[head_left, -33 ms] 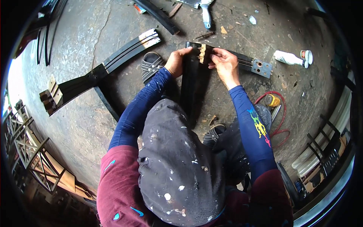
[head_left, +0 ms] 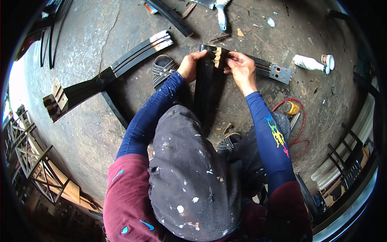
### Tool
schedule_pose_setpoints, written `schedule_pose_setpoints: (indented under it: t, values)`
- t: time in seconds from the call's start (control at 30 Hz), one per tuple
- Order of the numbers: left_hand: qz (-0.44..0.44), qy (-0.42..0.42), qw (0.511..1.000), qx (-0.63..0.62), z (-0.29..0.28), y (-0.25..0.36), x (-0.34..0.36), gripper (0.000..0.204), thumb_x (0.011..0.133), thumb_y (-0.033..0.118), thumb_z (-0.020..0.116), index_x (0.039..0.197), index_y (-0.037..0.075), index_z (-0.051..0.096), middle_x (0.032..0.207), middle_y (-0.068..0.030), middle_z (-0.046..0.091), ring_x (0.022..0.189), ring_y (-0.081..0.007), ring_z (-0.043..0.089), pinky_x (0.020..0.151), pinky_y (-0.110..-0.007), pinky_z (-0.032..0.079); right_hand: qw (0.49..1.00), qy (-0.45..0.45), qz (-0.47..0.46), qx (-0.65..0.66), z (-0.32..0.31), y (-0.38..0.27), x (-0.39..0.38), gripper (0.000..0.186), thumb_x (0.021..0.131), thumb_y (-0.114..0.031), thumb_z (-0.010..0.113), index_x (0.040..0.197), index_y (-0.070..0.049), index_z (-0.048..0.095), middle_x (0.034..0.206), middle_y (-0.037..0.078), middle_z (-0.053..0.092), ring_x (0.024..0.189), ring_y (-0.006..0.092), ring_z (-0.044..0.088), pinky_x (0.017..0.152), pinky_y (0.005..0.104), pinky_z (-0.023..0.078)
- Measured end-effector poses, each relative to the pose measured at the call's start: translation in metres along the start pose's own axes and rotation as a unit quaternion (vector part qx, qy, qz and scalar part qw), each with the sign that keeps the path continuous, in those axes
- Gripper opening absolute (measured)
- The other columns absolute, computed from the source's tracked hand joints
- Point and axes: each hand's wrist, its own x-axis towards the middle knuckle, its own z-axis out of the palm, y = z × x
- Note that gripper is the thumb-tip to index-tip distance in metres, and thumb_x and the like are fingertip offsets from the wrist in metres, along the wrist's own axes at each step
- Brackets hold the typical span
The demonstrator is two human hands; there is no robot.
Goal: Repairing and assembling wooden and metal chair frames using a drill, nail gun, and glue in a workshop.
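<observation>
My left hand (head_left: 189, 65) is closed round the left side of a black bar (head_left: 203, 86) near its far end, thumb on top. The bar runs back toward my knees. A jagged, splintered piece of pale wood (head_left: 217, 57) stands out at that end. Just right of the wood is my right hand (head_left: 243, 71), thumb and fingertips pinched together; what lies between them is hidden. Beyond my right hand a dark grooved rail (head_left: 262, 66) extends right, ending in a metal plate with holes (head_left: 279, 73).
Left lies a jointed black frame (head_left: 107, 78) with a white-smeared end. A scraper (head_left: 221, 18) and a black bar (head_left: 171, 18) lie at the far side. A white bottle (head_left: 308, 62) and a red hose (head_left: 303, 121) are to the right. Sandalled feet (head_left: 164, 68) flank the bar.
The view has shifted very slightly. Both hands keep their places on and beside the black bar.
</observation>
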Motion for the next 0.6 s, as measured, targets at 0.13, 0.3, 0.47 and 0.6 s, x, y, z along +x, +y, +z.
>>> schedule_pose_setpoints:
  t: [0.13, 0.3, 0.47, 0.6]
  values:
    - [0.051, -0.018, 0.998, 0.044, 0.000, -0.002, 0.002, 0.041, 0.105, 0.033, 0.054, 0.127, -0.001, 0.062, 0.120, -0.0120, 0.071, 0.105, -0.0220, 0.069, 0.098, -0.037, 0.053, 1.000, 0.012, -0.017, 0.013, -0.002, -0.001, 0.002, 0.027, 0.094, -0.004, 0.069, 0.119, 0.007, 0.067, 0.091, 0.012, 0.073, 0.068, 0.0141, 0.069, 0.058, 0.0271, 0.060]
    - [0.063, -0.012, 0.996, 0.067, 0.005, 0.003, -0.002, 0.040, 0.105, 0.034, 0.055, 0.126, 0.001, 0.061, 0.117, -0.0097, 0.071, 0.101, -0.0194, 0.069, 0.094, -0.035, 0.054, 0.998, 0.008, -0.001, -0.069, -0.010, -0.015, 0.008, 0.029, 0.098, -0.021, 0.071, 0.109, 0.005, 0.071, 0.081, 0.008, 0.071, 0.065, 0.0138, 0.068, 0.055, 0.0279, 0.058]
    - [0.045, -0.006, 0.997, 0.064, -0.001, 0.000, 0.004, 0.039, 0.104, 0.034, 0.056, 0.125, 0.002, 0.062, 0.114, -0.0089, 0.072, 0.098, -0.0186, 0.069, 0.092, -0.034, 0.054, 0.980, -0.009, 0.088, -0.177, -0.015, -0.036, 0.010, 0.032, 0.098, -0.030, 0.070, 0.100, 0.002, 0.073, 0.072, 0.005, 0.067, 0.059, 0.0111, 0.063, 0.050, 0.0262, 0.052]
    - [0.036, -0.022, 0.998, 0.047, -0.001, 0.001, 0.006, 0.039, 0.104, 0.033, 0.057, 0.123, -0.001, 0.062, 0.114, -0.0115, 0.071, 0.098, -0.0210, 0.070, 0.091, -0.036, 0.056, 0.970, -0.009, 0.030, -0.242, -0.019, -0.022, 0.015, 0.032, 0.098, -0.031, 0.069, 0.095, 0.000, 0.075, 0.071, 0.009, 0.068, 0.062, 0.0173, 0.065, 0.058, 0.0320, 0.052]
